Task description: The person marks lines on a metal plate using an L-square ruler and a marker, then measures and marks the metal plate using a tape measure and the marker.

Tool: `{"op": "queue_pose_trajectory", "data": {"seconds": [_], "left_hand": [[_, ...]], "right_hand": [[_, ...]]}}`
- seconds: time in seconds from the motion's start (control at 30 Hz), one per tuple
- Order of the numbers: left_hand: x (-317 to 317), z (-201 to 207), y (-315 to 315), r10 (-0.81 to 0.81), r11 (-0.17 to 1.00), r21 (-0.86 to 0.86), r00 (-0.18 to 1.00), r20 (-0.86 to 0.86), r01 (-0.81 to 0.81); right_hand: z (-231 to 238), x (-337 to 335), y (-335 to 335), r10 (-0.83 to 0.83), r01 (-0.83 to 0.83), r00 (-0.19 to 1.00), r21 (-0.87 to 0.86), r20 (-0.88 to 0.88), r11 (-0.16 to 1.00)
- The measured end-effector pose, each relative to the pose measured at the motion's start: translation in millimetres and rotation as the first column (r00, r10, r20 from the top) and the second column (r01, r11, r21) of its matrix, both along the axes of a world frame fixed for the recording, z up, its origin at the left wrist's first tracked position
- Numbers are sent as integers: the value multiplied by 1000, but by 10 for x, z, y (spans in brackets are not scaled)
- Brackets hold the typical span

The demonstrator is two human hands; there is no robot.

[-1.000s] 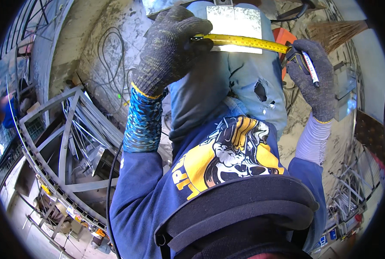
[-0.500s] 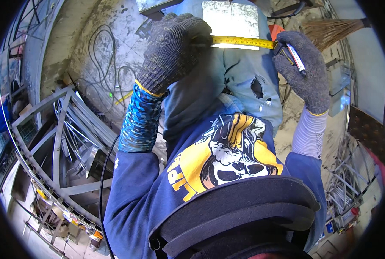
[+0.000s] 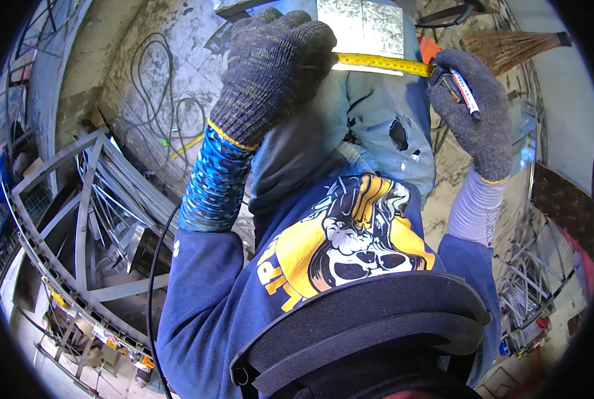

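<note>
A yellow tape measure [image 3: 385, 63] is stretched across the near edge of a shiny square metal sheet [image 3: 361, 30] that lies over my legs. My left hand [image 3: 280, 63], in a dark grey knit glove, is closed at the blade's left end; the blade's tip is hidden in the fingers. At the other end my right hand [image 3: 473, 113], gloved alike, grips the dark tape case. A white marker [image 3: 465, 94] with a black end is also held in the right hand, lying across its fingers.
A straw broom [image 3: 516, 48] lies at the far right. Black cable [image 3: 154, 100] loops over the dusty floor at the left. Grey metal frames and bars [image 3: 91, 219] stand left of me, with more metal rods [image 3: 526, 282] at the lower right. My blue jeans [image 3: 377, 126] have torn holes.
Both hands, the tape and the metal sheet have shifted slightly right in view. The tape stays stretched between the hands, and both grips look the same.
</note>
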State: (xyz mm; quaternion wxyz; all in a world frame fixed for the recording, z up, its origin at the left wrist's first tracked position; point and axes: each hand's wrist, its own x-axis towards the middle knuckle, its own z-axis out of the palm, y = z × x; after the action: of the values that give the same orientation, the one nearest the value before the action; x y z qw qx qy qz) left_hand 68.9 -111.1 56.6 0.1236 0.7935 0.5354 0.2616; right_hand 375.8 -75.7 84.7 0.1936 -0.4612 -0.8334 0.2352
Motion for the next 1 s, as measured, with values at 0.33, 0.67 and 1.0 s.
{"op": "queue_pose_trajectory", "data": {"seconds": [0.33, 0.67, 1.0], "left_hand": [[90, -12, 18, -50, 999, 5, 996, 70, 50], [85, -28, 23, -65, 998, 8, 994, 86, 65], [101, -11, 31, -60, 998, 1, 996, 65, 60]], "right_hand": [[-67, 78, 11, -34, 34, 999, -40, 4, 999], [-82, 101, 17, -18, 19, 999, -18, 39, 1000], [-75, 107, 5, -27, 27, 1000, -15, 11, 1000]]}}
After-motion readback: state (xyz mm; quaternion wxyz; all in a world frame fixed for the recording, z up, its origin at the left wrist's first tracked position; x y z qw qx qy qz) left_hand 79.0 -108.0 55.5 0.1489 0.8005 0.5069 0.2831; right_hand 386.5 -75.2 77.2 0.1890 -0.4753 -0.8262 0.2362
